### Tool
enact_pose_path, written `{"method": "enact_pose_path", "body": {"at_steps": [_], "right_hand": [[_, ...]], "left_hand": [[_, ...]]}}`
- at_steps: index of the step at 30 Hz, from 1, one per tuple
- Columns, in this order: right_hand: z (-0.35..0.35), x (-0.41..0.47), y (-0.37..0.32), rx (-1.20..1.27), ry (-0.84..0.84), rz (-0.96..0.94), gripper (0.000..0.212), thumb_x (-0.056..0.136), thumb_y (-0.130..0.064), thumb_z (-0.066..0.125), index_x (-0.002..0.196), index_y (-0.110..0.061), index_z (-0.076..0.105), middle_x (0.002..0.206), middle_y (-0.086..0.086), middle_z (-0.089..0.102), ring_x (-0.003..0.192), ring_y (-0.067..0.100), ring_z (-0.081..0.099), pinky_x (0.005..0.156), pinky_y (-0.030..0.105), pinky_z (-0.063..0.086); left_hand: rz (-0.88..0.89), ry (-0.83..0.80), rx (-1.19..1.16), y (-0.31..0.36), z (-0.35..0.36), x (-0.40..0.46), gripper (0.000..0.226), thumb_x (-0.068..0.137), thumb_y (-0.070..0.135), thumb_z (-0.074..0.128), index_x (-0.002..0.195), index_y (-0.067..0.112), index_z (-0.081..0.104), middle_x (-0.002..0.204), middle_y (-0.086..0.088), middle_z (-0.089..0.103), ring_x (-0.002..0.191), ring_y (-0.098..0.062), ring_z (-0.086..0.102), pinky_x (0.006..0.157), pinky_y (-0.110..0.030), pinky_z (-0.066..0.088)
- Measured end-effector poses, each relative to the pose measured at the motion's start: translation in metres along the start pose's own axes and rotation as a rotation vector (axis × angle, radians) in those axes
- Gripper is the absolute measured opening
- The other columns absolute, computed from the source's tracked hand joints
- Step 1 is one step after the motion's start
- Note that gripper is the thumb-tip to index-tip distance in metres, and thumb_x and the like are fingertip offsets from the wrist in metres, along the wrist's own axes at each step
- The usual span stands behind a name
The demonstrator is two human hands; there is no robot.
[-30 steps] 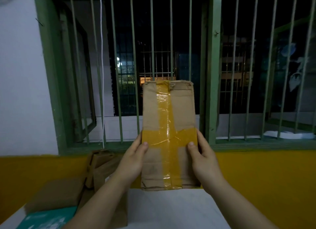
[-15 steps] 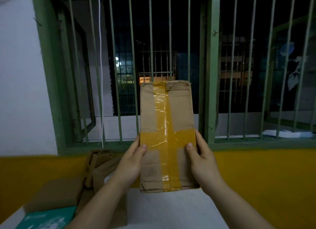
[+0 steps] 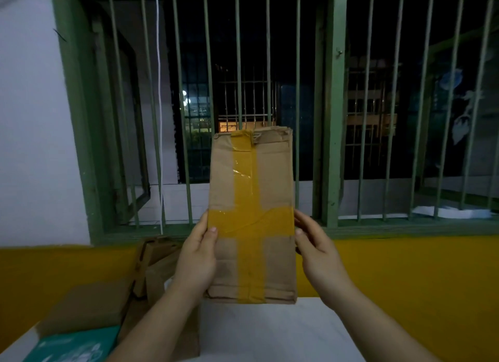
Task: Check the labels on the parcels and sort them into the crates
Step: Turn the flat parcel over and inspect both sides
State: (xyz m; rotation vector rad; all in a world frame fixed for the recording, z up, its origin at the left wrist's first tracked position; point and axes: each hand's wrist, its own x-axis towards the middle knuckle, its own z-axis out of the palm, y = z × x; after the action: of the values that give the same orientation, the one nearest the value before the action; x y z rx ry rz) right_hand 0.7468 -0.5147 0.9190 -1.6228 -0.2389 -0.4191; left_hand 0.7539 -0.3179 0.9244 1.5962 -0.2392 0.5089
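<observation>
Standing upright in mid-air above the white tabletop [image 3: 270, 332], the tall cardboard parcel [image 3: 272, 178] is crossed by yellow-brown tape [image 3: 249, 221] and carries no label on the face shown. At far left a white wall [image 3: 29, 118] meets the green window frame [image 3: 78, 134]; below it an open cardboard box [image 3: 89, 305] sits at the table's left edge, with a teal package [image 3: 73, 345] cut off by the picture's lower border and more brown boxes [image 3: 156, 256] crowded just behind. The left hand [image 3: 195, 261] grips the parcel's left edge, thumb on the tape band. The right hand [image 3: 321, 256] holds the right edge, thumb at the front, its fingers hidden behind the cardboard. Bare table lies under and right of the parcel. Green bars [image 3: 297, 91] and a yellow wall band [image 3: 418, 275] run behind; beyond the bars the night is too dark to read.
</observation>
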Motion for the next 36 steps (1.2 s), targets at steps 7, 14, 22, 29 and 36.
{"method": "enact_pose_path", "body": {"at_steps": [7,14,22,29,36], "right_hand": [[-0.015,0.012,0.003,0.035,-0.126,0.217,0.105,0.067,-0.063,0.054,0.156,-0.031,0.008,0.159,-0.004,0.025,0.142,0.022,0.030,0.106,0.037,0.032],[-0.028,0.011,0.016,-0.002,0.035,0.211,0.121,0.052,-0.071,0.066,0.154,-0.031,0.015,0.153,-0.001,0.037,0.135,0.028,0.041,0.111,0.052,0.036],[-0.028,0.004,0.018,-0.045,0.178,0.107,0.129,0.044,-0.070,0.075,0.153,-0.033,0.017,0.150,-0.002,0.040,0.133,0.028,0.043,0.107,0.056,0.040],[-0.018,0.007,0.016,-0.230,0.196,-0.044,0.062,0.083,-0.036,0.073,0.136,-0.032,0.042,0.128,-0.004,0.048,0.108,0.014,0.051,0.090,0.034,0.045],[-0.013,0.005,0.006,-0.197,0.135,-0.125,0.056,0.092,-0.024,0.064,0.136,-0.043,0.034,0.110,-0.036,0.047,0.092,-0.019,0.048,0.071,0.004,0.039]], "left_hand": [[-0.018,-0.007,-0.068,-0.005,-0.002,-0.001,0.041,0.103,0.023,0.038,0.143,0.031,0.041,0.130,0.017,0.054,0.121,-0.004,0.051,0.103,-0.027,0.040],[-0.051,-0.040,-0.076,-0.005,-0.010,-0.002,0.038,0.103,0.022,0.038,0.138,0.036,0.039,0.130,0.013,0.055,0.118,-0.006,0.053,0.098,-0.025,0.042],[0.038,-0.026,0.235,0.001,-0.010,0.004,0.016,0.094,0.039,0.054,0.106,0.049,0.058,0.144,0.011,0.031,0.137,-0.016,0.031,0.114,-0.045,0.031],[-0.125,-0.114,-0.038,0.005,-0.008,0.007,0.023,0.097,0.041,0.046,0.118,0.040,0.053,0.113,0.006,0.065,0.102,-0.016,0.063,0.087,-0.039,0.053],[-0.082,-0.038,-0.084,0.005,-0.008,0.010,0.025,0.098,0.036,0.044,0.122,0.044,0.045,0.114,0.012,0.061,0.104,-0.012,0.060,0.091,-0.040,0.050]]}}
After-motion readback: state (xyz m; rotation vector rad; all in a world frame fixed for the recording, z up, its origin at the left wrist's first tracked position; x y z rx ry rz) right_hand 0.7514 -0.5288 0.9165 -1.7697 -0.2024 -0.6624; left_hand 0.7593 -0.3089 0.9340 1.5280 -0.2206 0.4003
